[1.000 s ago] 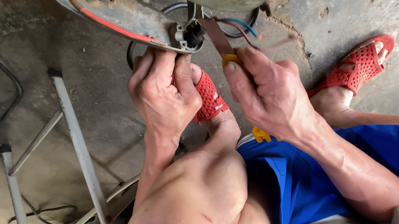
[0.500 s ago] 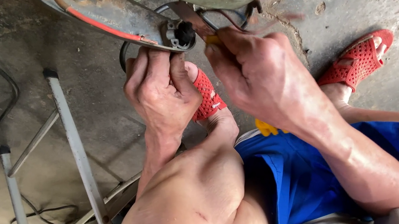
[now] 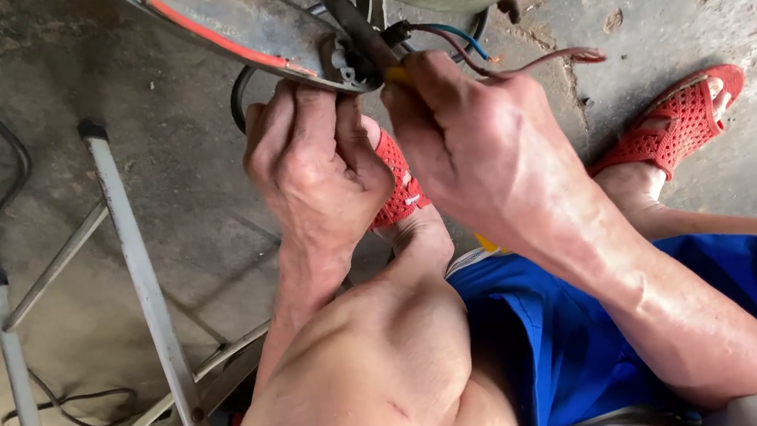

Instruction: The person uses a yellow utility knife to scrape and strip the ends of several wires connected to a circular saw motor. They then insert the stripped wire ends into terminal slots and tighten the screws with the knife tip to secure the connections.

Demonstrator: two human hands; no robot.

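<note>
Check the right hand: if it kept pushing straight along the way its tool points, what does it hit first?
The right hand grips a yellow-handled tool aimed up into the wiring opening of the grey-green machine housing. It would probably meet that opening's fitting first; the loose wires lie just beside it, and depth is unclear.

left hand point(image 3: 316, 167) curled, right hand point(image 3: 479, 141) gripping

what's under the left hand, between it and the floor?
Under the left hand: a red perforated sandal on a foot, partly showing past the thumb, and a black cable looping behind the fingers. The sandal's toe end and the cable's run are covered.
</note>
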